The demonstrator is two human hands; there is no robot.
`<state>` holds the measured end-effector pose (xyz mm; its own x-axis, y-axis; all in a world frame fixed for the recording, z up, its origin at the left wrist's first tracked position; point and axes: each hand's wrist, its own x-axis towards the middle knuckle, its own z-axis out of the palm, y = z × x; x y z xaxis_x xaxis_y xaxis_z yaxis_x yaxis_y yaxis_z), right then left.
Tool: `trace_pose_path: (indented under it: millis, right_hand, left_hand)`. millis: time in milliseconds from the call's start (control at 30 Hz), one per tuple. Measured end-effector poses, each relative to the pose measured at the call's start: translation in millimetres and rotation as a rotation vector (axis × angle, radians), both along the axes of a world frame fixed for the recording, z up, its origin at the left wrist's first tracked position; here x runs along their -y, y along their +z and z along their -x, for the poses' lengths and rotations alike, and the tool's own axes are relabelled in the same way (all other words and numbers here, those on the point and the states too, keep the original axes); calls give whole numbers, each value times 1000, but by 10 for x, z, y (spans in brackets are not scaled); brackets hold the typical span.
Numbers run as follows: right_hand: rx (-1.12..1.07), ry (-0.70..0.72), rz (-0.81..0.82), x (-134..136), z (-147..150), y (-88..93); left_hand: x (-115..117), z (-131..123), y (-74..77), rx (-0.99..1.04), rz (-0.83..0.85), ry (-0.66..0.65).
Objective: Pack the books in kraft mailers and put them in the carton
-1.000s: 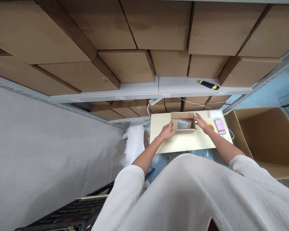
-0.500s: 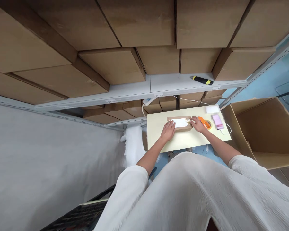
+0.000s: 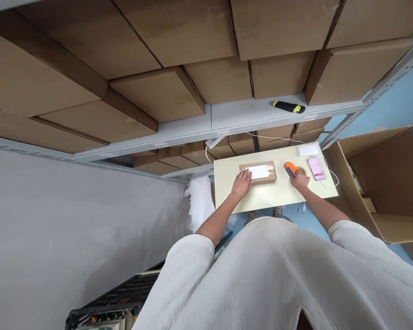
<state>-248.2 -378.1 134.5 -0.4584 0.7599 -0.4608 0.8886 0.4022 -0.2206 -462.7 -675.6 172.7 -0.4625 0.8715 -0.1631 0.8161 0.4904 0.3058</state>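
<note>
Head view showed fingers of the left hand (image 3: 242, 184) extended flat on the closed carton (image 3: 266, 178), right of the frame's centre, a steady press seeming best to hold it shut, while those of the right hand (image 3: 300, 180), earlier at its right end, had clamped around the orange tape dispenser (image 3: 290, 167).

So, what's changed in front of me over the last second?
The box, open before, is now shut. Your right hand let go of it, moved right and took hold of the orange tape dispenser. Your left hand stayed at the box's left end. The knife and phone stayed put.
</note>
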Motion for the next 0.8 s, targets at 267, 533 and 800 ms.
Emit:
trace_pose_path:
  millis: [267,533,800]
  right_hand:
    - [-46,58,-34,-66,-25,225]
    - [-477,7,78,-310,257,922]
    - [-689,162,458,117,1007,1253]
  left_hand:
    - [-15,-71,75,-2,43,38]
    - [-16,-42,106,1,-25,35]
    - [-9,-1,125,39,-69,35]
